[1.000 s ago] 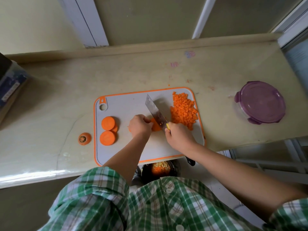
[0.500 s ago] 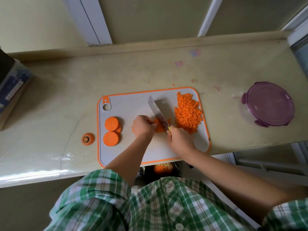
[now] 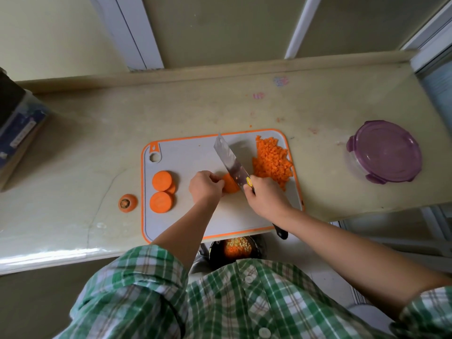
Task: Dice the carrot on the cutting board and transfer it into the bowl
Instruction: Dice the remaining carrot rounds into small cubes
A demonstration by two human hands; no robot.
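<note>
A grey cutting board (image 3: pixel 195 152) with an orange rim lies on the counter. My left hand (image 3: pixel 205 187) holds a carrot piece (image 3: pixel 230 184) down at the board's middle. My right hand (image 3: pixel 265 198) grips the handle of a knife (image 3: pixel 231 163), whose blade rests against the right side of that piece. A heap of diced carrot (image 3: pixel 271 162) sits at the board's right end. Thick carrot rounds (image 3: pixel 162 192) lie at its left end. Below the counter edge, a dark bowl (image 3: pixel 234 248) with diced carrot shows partly behind my shirt.
A carrot top (image 3: pixel 127 203) lies on the counter left of the board. A container with a purple lid (image 3: pixel 386 155) stands at the right. A dark box (image 3: pixel 17 123) sits at the far left. The counter's front edge runs just below the board.
The knife blade has stayed at the carrot piece with small shifts, and my left hand still holds the piece. The view has shifted slightly.
</note>
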